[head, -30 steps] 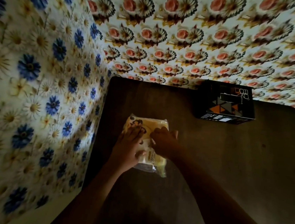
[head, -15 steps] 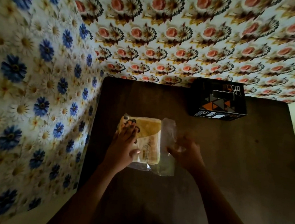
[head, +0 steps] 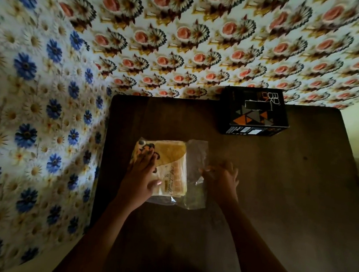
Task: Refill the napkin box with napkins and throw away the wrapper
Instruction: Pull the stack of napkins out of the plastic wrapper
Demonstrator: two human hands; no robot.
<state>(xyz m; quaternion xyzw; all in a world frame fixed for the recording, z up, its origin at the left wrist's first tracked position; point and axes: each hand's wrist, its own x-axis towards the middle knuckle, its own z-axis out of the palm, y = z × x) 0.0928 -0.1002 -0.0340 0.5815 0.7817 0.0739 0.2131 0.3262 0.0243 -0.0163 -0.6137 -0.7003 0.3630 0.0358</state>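
Napkin pack [head: 171,168] between both hands

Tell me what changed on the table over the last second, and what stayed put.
The right hand moved rightward off the napkin pack, pulling the clear wrapper open into a flap stretched out to the pack's right; it grips that flap's edge. The left hand stayed flat on the pack, pinning it down. The black napkin box kept its place at the far edge of the table.
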